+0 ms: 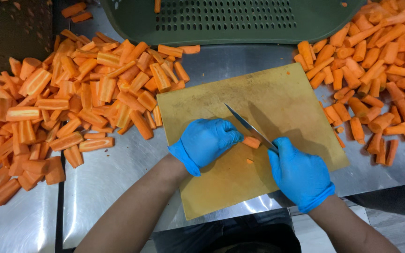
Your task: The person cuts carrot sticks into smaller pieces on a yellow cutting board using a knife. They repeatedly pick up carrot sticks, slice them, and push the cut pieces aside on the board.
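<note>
A yellow cutting board point(277, 98) lies on the steel table. My left hand point(207, 140), in a blue glove, presses down on a carrot piece point(251, 142) near the board's middle; most of the piece is hidden under the fingers. My right hand point(298, 173), also gloved in blue, grips the handle of a knife point(247, 124), whose blade points up and to the left and rests against the carrot piece. A tiny carrot scrap point(249, 161) lies on the board just below.
A large heap of split carrot pieces point(71, 98) covers the table to the left. A pile of whole peeled carrot chunks point(376, 70) lies to the right. A green perforated crate point(230, 18) stands at the back. The steel table point(113, 182) shows in front.
</note>
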Action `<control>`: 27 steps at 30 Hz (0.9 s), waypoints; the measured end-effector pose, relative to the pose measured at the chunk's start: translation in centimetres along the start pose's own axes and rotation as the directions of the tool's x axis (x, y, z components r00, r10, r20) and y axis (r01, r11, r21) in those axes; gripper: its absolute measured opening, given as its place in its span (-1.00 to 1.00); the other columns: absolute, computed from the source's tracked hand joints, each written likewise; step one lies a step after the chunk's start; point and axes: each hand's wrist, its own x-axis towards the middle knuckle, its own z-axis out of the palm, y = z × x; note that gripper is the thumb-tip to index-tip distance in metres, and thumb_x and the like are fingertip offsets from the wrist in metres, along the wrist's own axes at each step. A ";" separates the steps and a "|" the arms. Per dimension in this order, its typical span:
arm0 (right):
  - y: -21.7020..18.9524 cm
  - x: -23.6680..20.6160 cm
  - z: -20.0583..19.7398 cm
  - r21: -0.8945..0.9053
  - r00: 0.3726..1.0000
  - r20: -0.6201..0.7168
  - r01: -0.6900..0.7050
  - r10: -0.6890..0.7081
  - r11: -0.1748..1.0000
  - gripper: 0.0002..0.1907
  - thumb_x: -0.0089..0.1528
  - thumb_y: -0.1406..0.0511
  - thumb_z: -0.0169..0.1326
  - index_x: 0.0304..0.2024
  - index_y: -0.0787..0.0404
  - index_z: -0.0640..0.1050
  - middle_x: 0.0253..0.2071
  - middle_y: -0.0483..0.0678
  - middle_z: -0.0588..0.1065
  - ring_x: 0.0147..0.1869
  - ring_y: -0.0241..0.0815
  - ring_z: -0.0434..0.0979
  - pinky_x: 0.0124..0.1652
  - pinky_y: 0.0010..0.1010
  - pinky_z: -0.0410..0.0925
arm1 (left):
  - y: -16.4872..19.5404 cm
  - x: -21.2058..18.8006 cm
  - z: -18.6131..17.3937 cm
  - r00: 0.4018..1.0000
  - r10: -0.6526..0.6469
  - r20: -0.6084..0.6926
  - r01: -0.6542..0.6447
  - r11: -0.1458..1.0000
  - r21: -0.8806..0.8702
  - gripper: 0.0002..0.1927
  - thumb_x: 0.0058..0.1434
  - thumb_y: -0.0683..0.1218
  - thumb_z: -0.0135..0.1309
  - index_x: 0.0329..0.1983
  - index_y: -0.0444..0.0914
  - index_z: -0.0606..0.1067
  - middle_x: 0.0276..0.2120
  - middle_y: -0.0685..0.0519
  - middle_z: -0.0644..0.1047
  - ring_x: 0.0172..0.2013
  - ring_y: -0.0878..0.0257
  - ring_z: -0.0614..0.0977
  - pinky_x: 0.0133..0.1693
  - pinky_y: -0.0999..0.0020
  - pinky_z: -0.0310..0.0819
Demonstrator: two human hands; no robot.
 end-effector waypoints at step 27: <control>-1.0 2.0 -0.4 -0.060 0.975 0.165 0.160 -0.148 0.985 -0.76 0.31 0.15 -0.02 -0.18 0.19 0.36 -0.42 0.13 0.55 -0.45 0.20 0.59 -0.46 0.03 0.41 | 1.1 0.7 -0.9 0.986 -0.061 0.156 0.024 0.974 0.224 -0.88 0.25 -0.03 0.15 -0.23 -0.16 0.54 -0.25 0.05 0.58 -0.13 0.08 0.62 -0.15 0.12 0.52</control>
